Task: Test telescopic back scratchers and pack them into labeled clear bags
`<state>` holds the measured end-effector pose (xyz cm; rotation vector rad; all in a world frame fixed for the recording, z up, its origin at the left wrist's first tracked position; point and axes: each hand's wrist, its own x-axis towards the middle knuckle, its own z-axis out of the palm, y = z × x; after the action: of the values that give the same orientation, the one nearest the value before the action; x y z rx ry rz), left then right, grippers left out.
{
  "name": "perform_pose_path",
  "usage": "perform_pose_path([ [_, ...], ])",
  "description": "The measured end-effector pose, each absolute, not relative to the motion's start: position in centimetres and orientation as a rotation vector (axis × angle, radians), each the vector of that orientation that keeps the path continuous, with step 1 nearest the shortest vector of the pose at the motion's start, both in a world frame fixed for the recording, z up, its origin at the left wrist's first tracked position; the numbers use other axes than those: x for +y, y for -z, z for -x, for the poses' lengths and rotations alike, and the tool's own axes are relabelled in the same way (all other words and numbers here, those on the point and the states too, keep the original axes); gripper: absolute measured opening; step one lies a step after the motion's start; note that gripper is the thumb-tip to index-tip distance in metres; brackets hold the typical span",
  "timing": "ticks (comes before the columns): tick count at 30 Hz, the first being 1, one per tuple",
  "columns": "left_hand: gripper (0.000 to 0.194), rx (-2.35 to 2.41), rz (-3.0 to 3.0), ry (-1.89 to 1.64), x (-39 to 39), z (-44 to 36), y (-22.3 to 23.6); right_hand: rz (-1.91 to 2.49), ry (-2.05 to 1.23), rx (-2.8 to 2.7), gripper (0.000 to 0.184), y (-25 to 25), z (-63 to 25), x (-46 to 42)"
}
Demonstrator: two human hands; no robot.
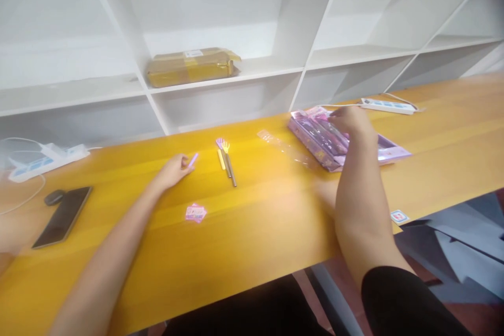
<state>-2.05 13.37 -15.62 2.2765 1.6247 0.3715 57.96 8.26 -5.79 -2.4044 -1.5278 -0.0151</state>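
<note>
My left hand [173, 171] rests low over the table, its fingers closed on a short purple stick [192, 160]. Just right of it lie small claw-headed back scratchers, a purple one [220, 143] and a yellow one [226, 148], with dark metal shafts. A short yellow stick [221, 159] lies alongside them. My right hand [354, 121] reaches over a purple box [315, 149] with clear plastic on it. The fingers of that hand are bent down at the box's far side; what they grip, if anything, is hidden. Nearer me is a small stack of pink cards [196, 213].
Clear wrapping [281, 144] lies left of the box. A phone [65, 218] and a power strip [49, 160] are at the left; another power strip [388, 106] is behind the box. White shelves [252, 71] with a taped parcel [192, 67] stand behind the table.
</note>
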Motion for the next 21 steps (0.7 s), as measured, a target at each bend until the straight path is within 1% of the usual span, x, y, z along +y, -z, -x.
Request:
perform_pose_path([
  [2, 0.040, 1.633, -2.309, -0.366, 13.3, 1.5, 16.2, 2.372, -0.060, -1.678, 0.026, 5.7, -56.0, 9.2],
  [4, 0.030, 1.628, -2.347, -0.350, 13.1, 1.0, 16.5, 2.352, -0.160, -1.844, 0.023, 6.4, -53.4, 10.6],
  [5, 0.027, 1.627, -2.362, -0.340, 13.0, 0.8, 16.7, 2.361, -0.207, -1.911, 0.025, 7.1, -52.0, 11.3],
  [6, 0.026, 1.634, -2.373, -0.330, 12.8, 0.6, 16.8, 2.382, -0.255, -1.969, 0.031, 7.9, -50.7, 12.1],
  [7, 0.025, 1.650, -2.379, -0.320, 12.7, 0.4, 16.8, 2.411, -0.305, -2.020, 0.038, 8.8, -49.4, 12.8],
  [8, 0.024, 1.673, -2.382, -0.314, 12.6, 0.3, 16.9, 2.446, -0.366, -2.070, 0.040, 9.7, -48.3, 13.5],
  [11, 0.023, 1.741, -2.384, -0.301, 12.5, 0.1, 17.1, 2.502, -0.532, -2.214, 0.033, 11.7, -46.5, 14.8],
  [14, 0.025, 1.765, -2.401, -0.299, 12.6, 0.0, 17.3, 2.453, -0.642, -2.334, 0.036, 12.3, -46.8, 15.3],
  [18, 0.026, 1.784, -2.413, -0.289, 12.6, 0.0, 17.5, 2.341, -0.637, -2.390, 0.031, 12.1, -48.1, 15.5],
  [21, 0.027, 1.793, -2.420, -0.276, 12.6, 0.0, 17.5, 2.307, -0.588, -2.391, 0.033, 11.9, -48.6, 15.7],
])
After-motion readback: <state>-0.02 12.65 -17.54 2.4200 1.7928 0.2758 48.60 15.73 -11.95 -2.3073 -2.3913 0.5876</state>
